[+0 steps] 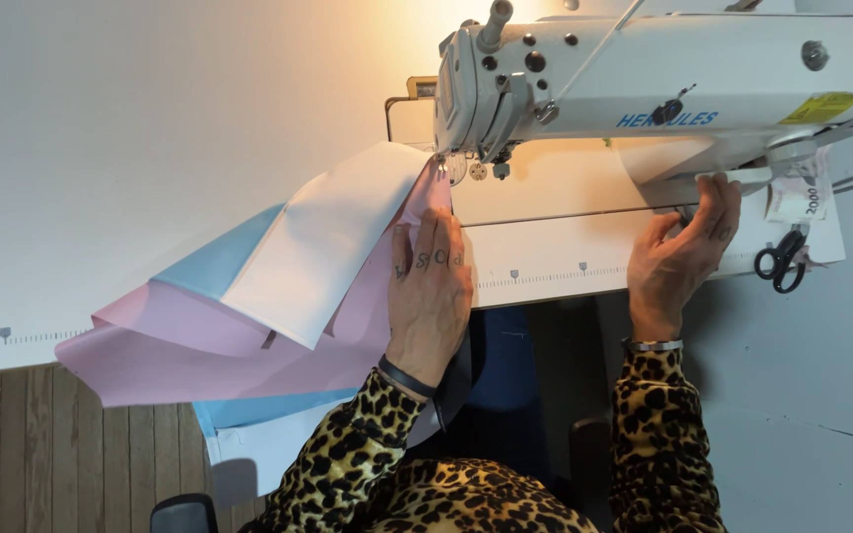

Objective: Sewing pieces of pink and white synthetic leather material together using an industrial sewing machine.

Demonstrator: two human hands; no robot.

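My left hand (429,286) lies flat, fingers together, on the pink fabric (199,355), pressing it to the white table just in front of the needle area (466,166) of a white industrial sewing machine (663,79). The cloth is sewn from pink, white (323,237) and light blue (211,262) panels and hangs off the table's front edge to the left. My right hand (683,259) reaches under the machine arm, its fingertips touching a white lever (737,178) there. Both sleeves are leopard print.
Black scissors (780,262) lie on the table right of my right hand, beside a small paper note (800,197). A ruler scale (545,276) runs along the table's front edge. A wooden floor (51,454) shows below at the left.
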